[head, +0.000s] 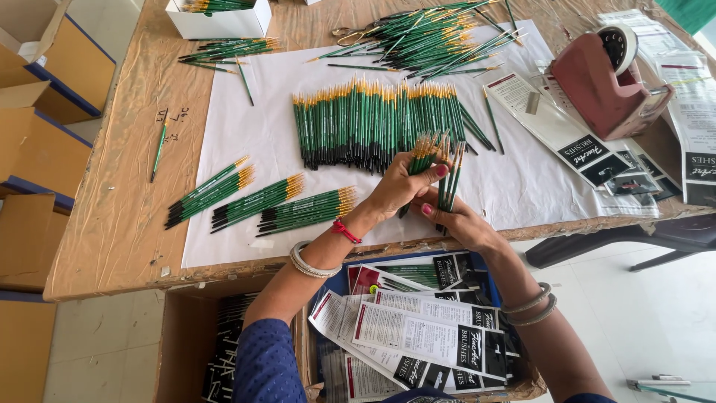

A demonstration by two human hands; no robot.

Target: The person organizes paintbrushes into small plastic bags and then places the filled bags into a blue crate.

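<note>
Below your wrists, printed packets (429, 339) fill a cardboard box (186, 336). On the white paper (239, 97), small bundles of brushes (261, 201) lie left of your hands, with a long row (380, 123) just beyond and a tape dispenser (608, 75) far right. Your left hand (399, 190) has its fingers clamped around a fan of green brushes (425, 153); your right hand (455, 220) pinches a few brushes (451, 179) upright beside it.
</note>
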